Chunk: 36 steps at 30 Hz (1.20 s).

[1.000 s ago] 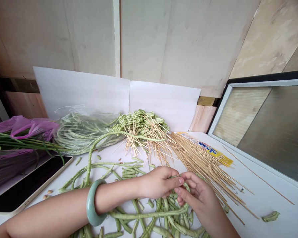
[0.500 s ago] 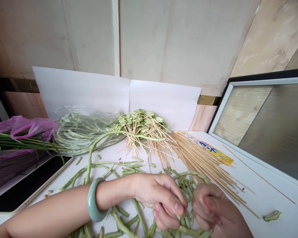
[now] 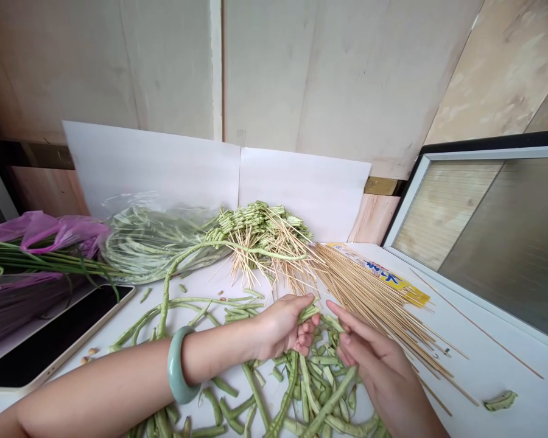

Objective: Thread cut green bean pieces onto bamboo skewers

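My left hand (image 3: 285,325), with a green bangle on its wrist, pinches short green bean pieces (image 3: 309,312) between thumb and fingers. Just to its right, my right hand (image 3: 369,347) has a bean piece (image 3: 333,322) between its extended index finger and thumb. Cut bean pieces (image 3: 319,383) lie heaped beneath both hands. Behind them sits a stack of skewered beans (image 3: 256,219), its sticks pointing forward. Loose bamboo skewers (image 3: 369,292) fan out beside my right hand, partly over a yellow and blue wrapper (image 3: 415,293).
At the left are a phone (image 3: 50,340), a purple bag (image 3: 50,231) with green stalks and a clear bag of long beans (image 3: 146,243). White boards (image 3: 301,188) stand at the back. A framed glass panel (image 3: 493,231) leans at the right.
Both hands have risen away from the heap, uncovering more cut beans. My left hand now shows bean pieces in its grasp, and my right fingers have stretched out.
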### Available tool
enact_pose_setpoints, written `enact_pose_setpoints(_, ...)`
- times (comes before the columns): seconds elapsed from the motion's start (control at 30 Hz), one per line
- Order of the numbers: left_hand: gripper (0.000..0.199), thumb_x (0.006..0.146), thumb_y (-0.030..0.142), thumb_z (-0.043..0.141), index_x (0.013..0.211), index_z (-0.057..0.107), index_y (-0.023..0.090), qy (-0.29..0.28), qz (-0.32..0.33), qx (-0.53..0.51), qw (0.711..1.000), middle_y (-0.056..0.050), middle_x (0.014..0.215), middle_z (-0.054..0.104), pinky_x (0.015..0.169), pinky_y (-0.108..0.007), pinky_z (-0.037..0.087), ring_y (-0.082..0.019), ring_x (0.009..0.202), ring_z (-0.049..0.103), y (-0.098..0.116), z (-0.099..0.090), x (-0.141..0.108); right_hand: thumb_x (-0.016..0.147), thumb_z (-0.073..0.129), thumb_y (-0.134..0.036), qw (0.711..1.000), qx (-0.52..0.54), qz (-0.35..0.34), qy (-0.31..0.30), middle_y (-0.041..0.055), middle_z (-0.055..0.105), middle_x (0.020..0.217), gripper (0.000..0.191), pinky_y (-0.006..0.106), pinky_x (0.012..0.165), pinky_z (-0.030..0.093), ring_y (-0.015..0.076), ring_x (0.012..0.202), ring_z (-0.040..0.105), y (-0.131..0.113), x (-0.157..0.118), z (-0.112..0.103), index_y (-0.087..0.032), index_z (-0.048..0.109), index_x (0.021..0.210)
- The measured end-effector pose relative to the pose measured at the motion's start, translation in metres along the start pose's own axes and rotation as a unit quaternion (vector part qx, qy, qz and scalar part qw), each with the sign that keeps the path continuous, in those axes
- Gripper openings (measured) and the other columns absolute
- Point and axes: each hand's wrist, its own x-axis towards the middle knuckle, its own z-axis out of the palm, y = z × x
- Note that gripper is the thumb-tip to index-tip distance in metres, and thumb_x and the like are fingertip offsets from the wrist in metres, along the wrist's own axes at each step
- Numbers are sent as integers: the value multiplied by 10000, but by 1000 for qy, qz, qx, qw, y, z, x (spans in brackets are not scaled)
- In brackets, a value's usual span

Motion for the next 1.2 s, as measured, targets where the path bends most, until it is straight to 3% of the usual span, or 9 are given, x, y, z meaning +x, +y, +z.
enact_pose_setpoints(0.07,413,954,428,334,655,453,169,4,15,46,999,68,475,353,492,-249,231,-71,401,308,-2,1,-1,731,721,-319,1000,-13,-19,6,5,569,803,403,236,554,443,133,650,521,4,-1,2,-213,658,1115)
enact_pose_setpoints(0.27,314,843,449,539,733,540,155,-28,20,167,985,34,519,485,516,-267,316,-101,413,427,-9,1,-1,758,690,-275,991,-104,-80,-16,-20,650,740,321,251,630,515,156,675,633,21,1,-5,-245,485,1004)
enact_pose_setpoints(0.47,365,817,528,514,693,498,185,-25,17,232,972,34,508,469,444,-238,297,-89,377,406,-11,4,-2,773,633,-230,973,-185,-134,-26,-31,608,761,270,248,598,531,151,627,644,27,2,-8,-260,471,987)
enact_pose_setpoints(0.57,443,793,618,510,659,443,201,-47,59,289,954,56,474,400,413,-223,265,-75,372,359,-11,5,-6,741,650,-249,974,-185,-129,-10,-18,559,844,304,236,558,529,143,620,645,29,2,-8,-260,479,992)
enact_pose_setpoints(0.7,417,779,585,565,663,476,195,-82,135,367,917,70,428,358,396,-213,217,-65,381,316,-8,4,-12,716,664,-302,972,-200,-124,21,5,551,872,318,204,493,480,133,593,632,34,5,-10,-239,492,976)
enact_pose_setpoints(0.9,439,756,579,593,581,453,202,-68,108,252,959,71,413,356,358,-222,210,-56,344,303,-7,6,-8,746,661,-422,960,-265,-91,-21,5,609,654,234,239,503,468,176,576,605,32,6,-12,-208,582,798)
enact_pose_setpoints(1.07,439,683,544,692,562,457,194,-42,76,176,981,92,401,357,349,-220,177,-41,324,291,-5,4,-5,840,559,-473,958,-273,-76,-49,6,572,592,318,243,493,412,160,543,533,20,2,-10,-195,623,700)
enact_pose_setpoints(1.2,493,621,537,764,519,430,189,-146,35,107,983,101,392,281,384,-236,86,-25,336,197,1,1,-9,851,569,-476,975,-192,-51,-103,-24,478,519,333,234,494,364,129,499,457,8,1,-10,-189,656,707)
